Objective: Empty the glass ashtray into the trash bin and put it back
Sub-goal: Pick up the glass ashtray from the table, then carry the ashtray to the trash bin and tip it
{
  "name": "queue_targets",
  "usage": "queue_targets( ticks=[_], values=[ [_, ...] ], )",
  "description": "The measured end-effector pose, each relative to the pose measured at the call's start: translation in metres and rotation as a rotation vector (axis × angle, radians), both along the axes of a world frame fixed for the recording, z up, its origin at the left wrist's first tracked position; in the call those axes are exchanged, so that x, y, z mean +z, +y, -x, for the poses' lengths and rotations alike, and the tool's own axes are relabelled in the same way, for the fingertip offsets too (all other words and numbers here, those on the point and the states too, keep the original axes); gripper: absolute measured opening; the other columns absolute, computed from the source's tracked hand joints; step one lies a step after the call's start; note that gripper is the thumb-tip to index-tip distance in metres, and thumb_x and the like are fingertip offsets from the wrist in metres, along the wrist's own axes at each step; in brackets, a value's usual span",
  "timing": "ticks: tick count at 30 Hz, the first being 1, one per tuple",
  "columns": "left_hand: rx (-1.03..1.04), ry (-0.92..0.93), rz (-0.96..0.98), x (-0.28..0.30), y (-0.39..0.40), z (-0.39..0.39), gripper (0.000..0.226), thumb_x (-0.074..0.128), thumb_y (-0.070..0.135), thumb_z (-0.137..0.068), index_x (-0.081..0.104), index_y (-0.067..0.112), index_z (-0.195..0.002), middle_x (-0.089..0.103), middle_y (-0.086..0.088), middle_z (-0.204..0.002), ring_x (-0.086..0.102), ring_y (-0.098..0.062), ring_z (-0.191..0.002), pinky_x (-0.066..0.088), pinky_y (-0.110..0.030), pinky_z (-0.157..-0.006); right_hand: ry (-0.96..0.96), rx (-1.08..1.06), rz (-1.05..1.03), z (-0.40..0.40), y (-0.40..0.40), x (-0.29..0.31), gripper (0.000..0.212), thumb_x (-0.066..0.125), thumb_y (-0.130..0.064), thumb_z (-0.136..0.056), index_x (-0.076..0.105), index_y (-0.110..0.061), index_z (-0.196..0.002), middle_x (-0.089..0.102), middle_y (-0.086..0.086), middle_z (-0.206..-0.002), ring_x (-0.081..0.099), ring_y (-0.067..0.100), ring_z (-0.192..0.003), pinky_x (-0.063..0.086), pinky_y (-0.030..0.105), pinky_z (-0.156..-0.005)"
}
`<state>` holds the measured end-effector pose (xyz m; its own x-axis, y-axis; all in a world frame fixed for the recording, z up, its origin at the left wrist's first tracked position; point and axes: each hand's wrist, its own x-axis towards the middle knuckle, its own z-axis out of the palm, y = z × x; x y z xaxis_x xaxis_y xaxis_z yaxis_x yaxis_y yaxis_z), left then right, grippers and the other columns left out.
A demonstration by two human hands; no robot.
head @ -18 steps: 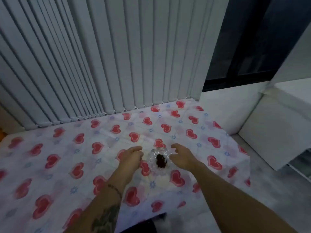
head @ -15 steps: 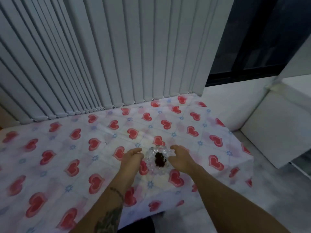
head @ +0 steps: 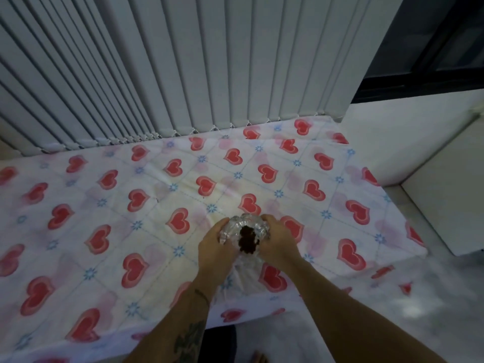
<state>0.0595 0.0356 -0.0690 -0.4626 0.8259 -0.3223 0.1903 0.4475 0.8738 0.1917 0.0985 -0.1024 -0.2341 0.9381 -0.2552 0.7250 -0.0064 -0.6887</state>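
Fingers (head: 222, 226) curled around glass ashtray (head: 245, 233) (both hands)

Both forearms reach forward — left hand (head: 215, 245) and right hand (head: 278, 241) cupped inward, grip closed.

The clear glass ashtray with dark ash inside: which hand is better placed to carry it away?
Neither clearly: the left hand and the right hand both clasp the clear glass ashtray from opposite sides. Carrying it level with both seems safest. No trash bin is in view to favour one side.
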Motion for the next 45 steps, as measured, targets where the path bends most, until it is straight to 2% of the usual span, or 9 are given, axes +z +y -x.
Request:
queue_targets(
  ticks=[5, 10, 15, 20, 26, 31, 35, 42, 45],
  values=[
    [0.058, 0.079, 0.004, 0.001, -0.009, -0.005, 0.027, 0.061, 0.012, -0.088, 0.069, 0.022, -0.112, 0.059, 0.014, -0.092, 0.057, -0.007, -0.085, 0.039, -0.019, -0.081, 0.156, 0.007, -0.001, 0.000, -0.011, 0.010, 0.028, 0.065, -0.025, -0.081, 0.060, -0.019, -0.108, 0.070, -0.002, -0.091, 0.068, 0.014, -0.081, 0.056, 0.032, -0.071],
    [0.079, 0.145, -0.008, 0.007, -0.037, 0.003, 0.026, 0.061, 0.028, -0.089, 0.071, 0.028, -0.113, 0.071, 0.007, -0.107, 0.066, -0.015, -0.097, 0.048, -0.026, -0.087, 0.230, 0.011, 0.029, 0.002, -0.041, 0.028, 0.033, 0.056, -0.022, -0.086, 0.057, -0.018, -0.119, 0.067, -0.004, -0.099, 0.062, 0.006, -0.082, 0.040, 0.006, -0.063],
    [0.073, 0.101, -0.012, 0.026, -0.077, 0.029, 0.048, 0.055, 0.004, -0.082, 0.068, 0.028, -0.121, 0.073, 0.001, -0.111, 0.069, -0.025, -0.091, 0.058, -0.042, -0.088, 0.254, 0.012, 0.055, 0.022, -0.088, 0.037, 0.052, 0.044, 0.000, -0.094, 0.043, -0.025, -0.139, 0.062, -0.002, -0.127, 0.061, 0.017, -0.111, 0.050, 0.020, -0.086],
    [0.027, -0.005, -0.047, 0.037, -0.138, 0.072, 0.049, 0.056, 0.000, -0.083, 0.066, 0.027, -0.122, 0.069, 0.015, -0.091, 0.063, -0.005, -0.056, 0.052, -0.017, -0.046, 0.290, -0.037, -0.094, 0.058, -0.160, 0.055, 0.058, 0.039, 0.009, -0.090, 0.043, -0.016, -0.141, 0.048, -0.008, -0.131, 0.045, 0.008, -0.121, 0.033, 0.023, -0.109],
    [-0.082, 0.008, -0.098, 0.048, -0.231, 0.132, 0.046, 0.057, 0.000, -0.085, 0.065, 0.019, -0.126, 0.069, 0.007, -0.106, 0.059, 0.018, -0.057, 0.041, 0.002, -0.048, 0.323, -0.118, -0.097, 0.108, -0.266, 0.070, 0.058, 0.037, 0.010, -0.092, 0.038, -0.010, -0.146, 0.041, -0.006, -0.133, 0.042, 0.005, -0.120, 0.022, -0.010, -0.088],
    [-0.155, 0.070, -0.109, 0.052, -0.284, 0.163, 0.045, 0.055, -0.001, -0.087, 0.062, 0.016, -0.128, 0.064, 0.002, -0.118, 0.058, 0.003, -0.079, 0.039, 0.005, -0.061, 0.384, -0.217, -0.047, 0.141, -0.326, 0.070, 0.058, 0.037, 0.011, -0.092, 0.039, -0.010, -0.146, 0.047, -0.005, -0.132, 0.056, 0.004, -0.108, 0.034, -0.001, -0.090],
    [-0.180, 0.083, -0.103, 0.038, -0.310, 0.172, 0.042, 0.059, 0.010, -0.087, 0.063, 0.022, -0.128, 0.066, -0.005, -0.128, 0.062, -0.019, -0.106, 0.048, -0.026, -0.094, 0.396, -0.278, 0.000, 0.156, -0.357, 0.061, 0.055, 0.039, 0.008, -0.091, 0.043, -0.008, -0.143, 0.053, 0.002, -0.137, 0.046, 0.010, -0.123, 0.032, 0.018, -0.106],
    [-0.198, -0.017, -0.037, 0.002, -0.331, 0.168, 0.041, 0.058, 0.006, -0.088, 0.066, 0.025, -0.124, 0.066, 0.007, -0.112, 0.064, -0.002, -0.077, 0.052, -0.014, -0.067, 0.339, -0.333, 0.061, 0.145, -0.379, 0.024, 0.051, 0.044, 0.007, -0.085, 0.055, -0.010, -0.132, 0.062, 0.007, -0.129, 0.057, 0.019, -0.118, 0.044, 0.038, -0.108],
    [-0.200, -0.025, 0.026, -0.025, -0.333, 0.164, 0.040, 0.059, 0.006, -0.088, 0.066, 0.023, -0.124, 0.067, 0.002, -0.123, 0.063, -0.006, -0.091, 0.050, -0.018, -0.079, 0.303, -0.345, 0.093, 0.140, -0.380, 0.005, 0.051, 0.045, 0.009, -0.084, 0.057, -0.008, -0.131, 0.063, 0.006, -0.126, 0.056, 0.017, -0.116, 0.044, 0.033, -0.106]
  ],
)
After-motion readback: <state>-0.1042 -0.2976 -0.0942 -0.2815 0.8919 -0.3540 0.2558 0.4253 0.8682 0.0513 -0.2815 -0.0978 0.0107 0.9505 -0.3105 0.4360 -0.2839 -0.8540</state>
